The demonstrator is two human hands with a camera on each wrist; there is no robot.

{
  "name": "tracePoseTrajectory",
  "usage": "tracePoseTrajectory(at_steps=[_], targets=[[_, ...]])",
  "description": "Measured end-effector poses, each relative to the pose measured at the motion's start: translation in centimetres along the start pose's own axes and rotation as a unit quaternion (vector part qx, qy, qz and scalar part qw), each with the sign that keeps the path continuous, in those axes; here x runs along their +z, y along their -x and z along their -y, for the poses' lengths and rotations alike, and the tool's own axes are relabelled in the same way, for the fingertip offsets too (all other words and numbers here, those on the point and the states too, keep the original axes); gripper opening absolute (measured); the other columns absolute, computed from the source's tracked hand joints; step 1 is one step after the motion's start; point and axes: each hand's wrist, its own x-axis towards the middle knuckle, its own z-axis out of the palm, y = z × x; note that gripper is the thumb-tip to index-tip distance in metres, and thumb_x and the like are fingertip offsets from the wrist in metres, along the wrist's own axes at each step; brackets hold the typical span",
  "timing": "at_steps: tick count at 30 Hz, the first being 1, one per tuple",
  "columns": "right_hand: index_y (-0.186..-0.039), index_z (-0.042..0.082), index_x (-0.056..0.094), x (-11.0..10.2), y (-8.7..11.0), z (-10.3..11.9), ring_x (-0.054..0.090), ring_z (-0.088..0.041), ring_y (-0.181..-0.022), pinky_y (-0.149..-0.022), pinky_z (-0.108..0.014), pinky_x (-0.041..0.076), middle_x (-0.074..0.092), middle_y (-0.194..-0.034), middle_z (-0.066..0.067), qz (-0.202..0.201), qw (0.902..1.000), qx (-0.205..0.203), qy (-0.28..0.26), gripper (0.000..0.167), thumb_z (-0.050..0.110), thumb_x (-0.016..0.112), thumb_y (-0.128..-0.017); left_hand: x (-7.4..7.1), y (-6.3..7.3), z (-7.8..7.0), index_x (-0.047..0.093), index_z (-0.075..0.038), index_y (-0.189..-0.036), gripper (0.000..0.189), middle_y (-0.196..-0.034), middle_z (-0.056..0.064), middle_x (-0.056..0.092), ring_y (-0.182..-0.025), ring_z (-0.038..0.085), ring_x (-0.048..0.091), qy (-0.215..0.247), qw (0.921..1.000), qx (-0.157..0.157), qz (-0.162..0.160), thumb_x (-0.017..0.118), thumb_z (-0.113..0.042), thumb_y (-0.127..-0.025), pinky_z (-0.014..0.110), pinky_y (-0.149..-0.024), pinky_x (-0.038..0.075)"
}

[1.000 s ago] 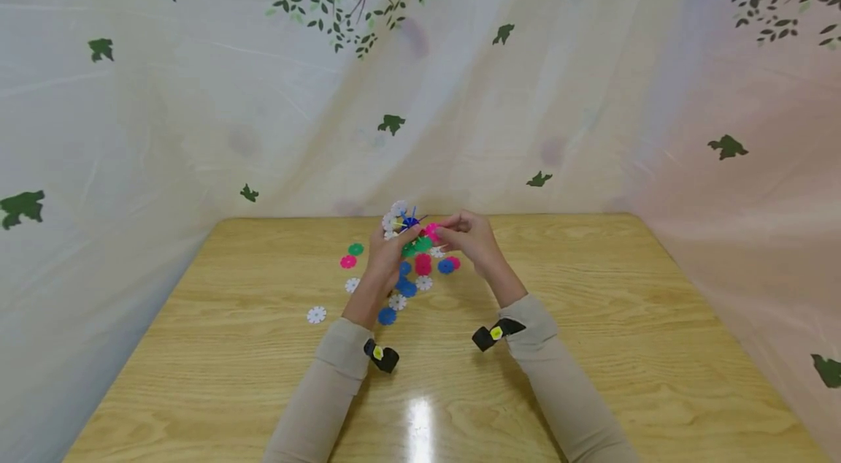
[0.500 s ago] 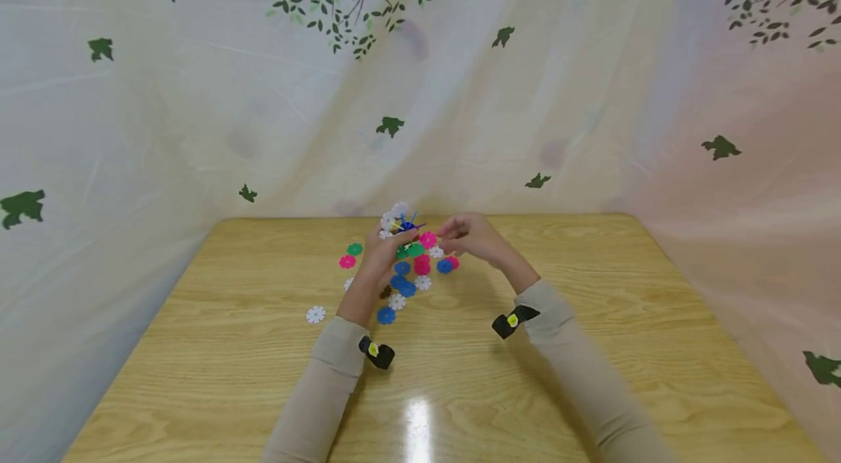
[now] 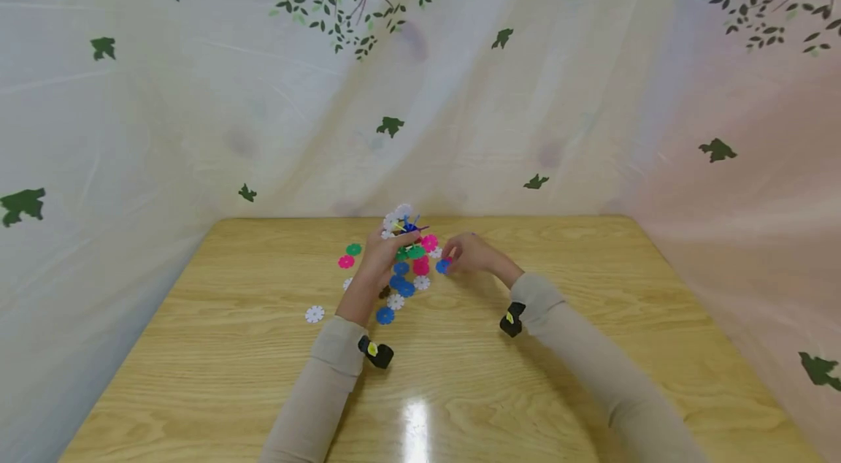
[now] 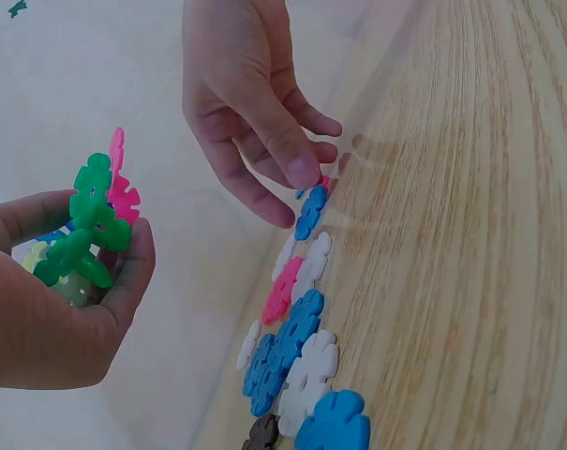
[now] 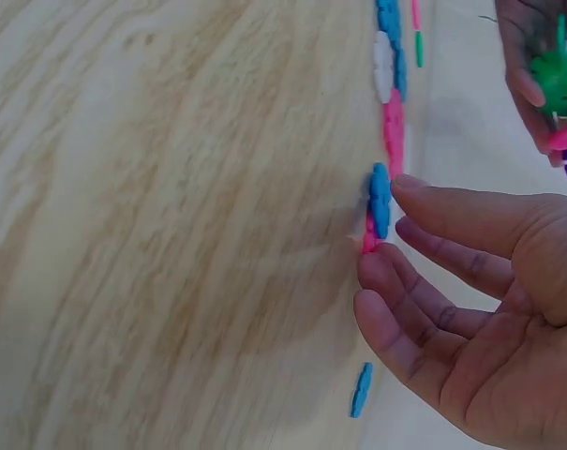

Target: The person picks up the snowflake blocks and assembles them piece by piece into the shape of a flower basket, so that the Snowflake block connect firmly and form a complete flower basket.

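My left hand (image 3: 381, 256) grips a cluster of joined snowflake discs (image 4: 91, 202) above the table, its thumb on one side and fingers behind. Green, white and dark blue discs show in that cluster, and a pink disc (image 4: 122, 187) stands out at its end. Down at the tabletop is my right hand (image 3: 474, 255), thumb and fingers spread around a loose blue disc (image 5: 380, 202). Under that blue disc a pink one (image 5: 368, 234) peeks out. In the right wrist view the thumb tip lies right at the blue disc's edge, with the fingertips just below it.
Loose discs lie between the hands and nearer the person, among them a pink one (image 3: 421, 267), a blue one (image 3: 385, 315) and a white one (image 3: 396, 301). Further left are green (image 3: 353, 249), pink (image 3: 346, 261) and white (image 3: 315, 314) discs. A leaf-print cloth (image 3: 460, 83) hangs behind the table.
My right hand has let go of the pink disc, which stays on the cluster. It has drawn back right, then come down to the blue and pink discs. My left hand has barely shifted.
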Motion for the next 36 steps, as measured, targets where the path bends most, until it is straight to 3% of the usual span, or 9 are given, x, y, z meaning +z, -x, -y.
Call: tracePoseTrajectory(at_steps=[8, 14, 18, 21, 24, 30, 36], targets=[[-0.101, -0.004, 0.069, 0.6, -0.8, 0.2, 0.055, -0.013, -0.073, -0.062, -0.020, 0.045, 0.070, -0.088, -0.013, 0.003, 0.9987, -0.011, 0.050, 0.027, 0.001, 0.082, -0.077, 0.0, -0.1, -0.3, 0.058, -0.007, -0.140, 0.052, -0.120, 0.006, 0.067, -0.102, 0.015, 0.060, -0.026, 0.9994, -0.013, 0.017, 0.076, -0.013, -0.091, 0.031, -0.092, 0.049], [-0.098, -0.005, 0.066, 0.3, -0.7, 0.1, 0.063, -0.020, -0.080, -0.066, -0.024, 0.051, 0.070, -0.096, -0.020, -0.022, 0.9997, 0.012, -0.004, 0.024, -0.004, 0.077, -0.077, -0.1, -0.1, -0.4, 0.055, -0.006, -0.143, 0.055, -0.123, 0.006, 0.066, -0.107, 0.017, 0.060, -0.029, 0.9990, -0.011, 0.032, 0.076, -0.016, -0.092, 0.034, -0.098, 0.049], [-0.102, -0.006, 0.068, -0.4, -0.2, 0.4, 0.066, -0.023, -0.079, -0.068, -0.034, 0.058, 0.070, -0.095, -0.018, -0.059, 0.9962, 0.016, -0.062, 0.020, -0.001, 0.073, -0.083, -0.2, 0.0, -0.4, 0.051, -0.007, -0.146, 0.058, -0.132, 0.011, 0.063, -0.113, 0.020, 0.059, -0.029, 0.9989, -0.008, 0.035, 0.074, -0.016, -0.094, 0.039, -0.105, 0.048], [-0.107, -0.008, 0.068, -1.0, 0.4, 1.2, 0.068, -0.025, -0.080, -0.074, -0.043, 0.061, 0.071, -0.094, -0.019, -0.102, 0.9857, 0.016, -0.134, 0.020, 0.001, 0.071, -0.089, -0.2, -0.1, -0.3, 0.051, -0.009, -0.146, 0.058, -0.133, 0.011, 0.063, -0.112, 0.020, 0.059, -0.034, 0.9988, -0.007, 0.033, 0.074, -0.016, -0.094, 0.038, -0.103, 0.048], [-0.110, -0.010, 0.067, -1.6, 1.0, 2.5, 0.070, -0.022, -0.077, -0.076, -0.045, 0.062, 0.072, -0.096, -0.022, -0.154, 0.9678, -0.001, -0.199, 0.022, 0.002, 0.071, -0.092, -0.3, -0.1, -0.3, 0.052, -0.007, -0.146, 0.057, -0.127, 0.009, 0.065, -0.107, 0.017, 0.060, -0.038, 0.9989, -0.007, 0.028, 0.074, -0.017, -0.094, 0.033, -0.097, 0.050], [-0.111, -0.011, 0.067, -2.3, 2.0, 5.2, 0.066, -0.011, -0.074, -0.077, -0.038, 0.063, 0.071, -0.095, -0.021, -0.225, 0.9375, -0.031, -0.264, 0.023, 0.003, 0.071, -0.094, -0.3, -0.1, -0.3, 0.056, -0.005, -0.141, 0.053, -0.121, 0.007, 0.067, -0.106, 0.017, 0.060, -0.037, 0.9991, -0.004, 0.018, 0.075, -0.017, -0.093, 0.033, -0.096, 0.049], [-0.109, -0.009, 0.068, -0.8, 1.4, 4.9, 0.066, -0.008, -0.071, -0.067, -0.024, 0.060, 0.070, -0.083, -0.002, -0.252, 0.9216, -0.048, -0.291, 0.020, 0.002, 0.073, -0.093, -0.3, -0.1, -0.3, 0.060, -0.007, -0.136, 0.048, -0.123, 0.010, 0.068, -0.114, 0.022, 0.060, -0.044, 0.9988, 0.008, 0.020, 0.076, -0.019, -0.092, 0.043, -0.109, 0.046]])
